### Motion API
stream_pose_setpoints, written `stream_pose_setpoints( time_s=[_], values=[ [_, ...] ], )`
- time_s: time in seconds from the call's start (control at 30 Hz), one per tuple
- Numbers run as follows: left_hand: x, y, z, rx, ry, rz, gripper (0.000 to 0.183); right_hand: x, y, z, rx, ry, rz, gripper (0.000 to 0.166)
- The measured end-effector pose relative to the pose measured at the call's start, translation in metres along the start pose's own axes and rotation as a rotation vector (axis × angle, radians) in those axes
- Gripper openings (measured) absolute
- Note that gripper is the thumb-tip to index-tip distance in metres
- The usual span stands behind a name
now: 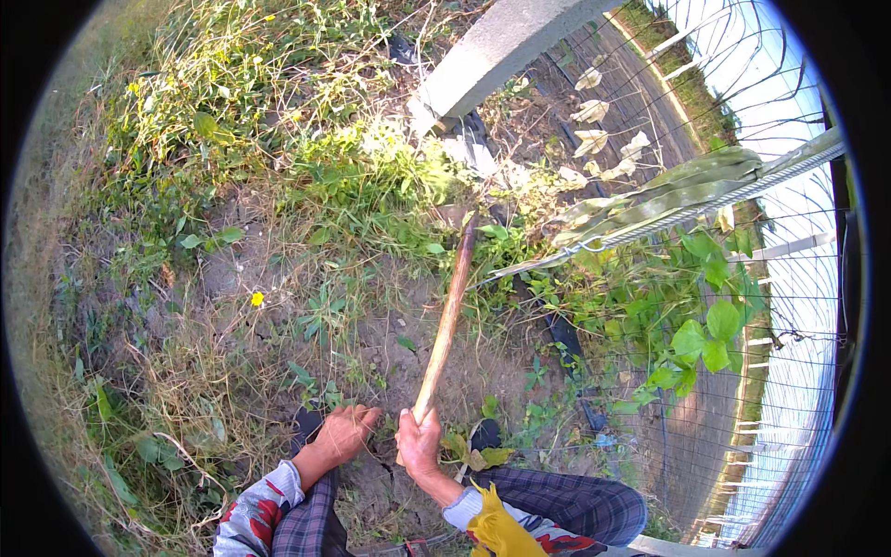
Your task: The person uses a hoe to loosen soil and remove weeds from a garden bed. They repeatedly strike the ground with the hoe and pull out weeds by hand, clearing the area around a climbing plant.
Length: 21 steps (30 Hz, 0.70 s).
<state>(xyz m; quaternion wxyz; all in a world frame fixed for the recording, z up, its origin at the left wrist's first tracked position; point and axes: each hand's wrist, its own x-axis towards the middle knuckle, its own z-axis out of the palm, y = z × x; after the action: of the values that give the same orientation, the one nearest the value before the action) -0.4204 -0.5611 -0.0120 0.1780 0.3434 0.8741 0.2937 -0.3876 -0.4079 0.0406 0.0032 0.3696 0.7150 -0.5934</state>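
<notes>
My right hand [420,445] grips the lower end of a long wooden tool handle [449,313]. The handle slants up and slightly right across the soil, and its far end is darker. Whatever head the tool has is blurred among the green weeds [411,167] near a concrete post. My left hand [343,437] is low over the ground beside my left leg, back upward and fingers bent. Dry grass [230,376] lies left of it. Its palm is hidden, so I cannot see whether it holds anything.
The concrete post [487,63] leans in at the top. A wire-mesh fence [786,299] with vines runs along the right. A twisted steel cable [724,191] slants down to the ground near the handle. Black plastic [564,341] lies along the fence foot.
</notes>
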Motion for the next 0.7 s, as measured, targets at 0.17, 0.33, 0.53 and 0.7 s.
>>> stream_pose_setpoints(
  time_s=[0.17,0.33,0.53,0.7],
  values=[
    [0.007,0.0,-0.008,-0.051,0.158,0.014,0.042,-0.034,-0.029,-0.015,0.159,-0.089,0.128,0.015],
    [0.027,0.008,-0.038,-0.137,0.277,-0.037,0.043,-0.049,-0.035,-0.049,0.1,-0.115,0.118,0.015],
    [0.075,0.016,-0.094,-0.222,0.595,0.075,0.053,-0.072,-0.055,-0.095,0.056,-0.066,0.232,0.018],
    [0.149,0.026,-0.142,-0.183,0.712,0.205,0.06,-0.084,-0.072,-0.126,-0.085,0.003,0.193,0.019]
  ],
)
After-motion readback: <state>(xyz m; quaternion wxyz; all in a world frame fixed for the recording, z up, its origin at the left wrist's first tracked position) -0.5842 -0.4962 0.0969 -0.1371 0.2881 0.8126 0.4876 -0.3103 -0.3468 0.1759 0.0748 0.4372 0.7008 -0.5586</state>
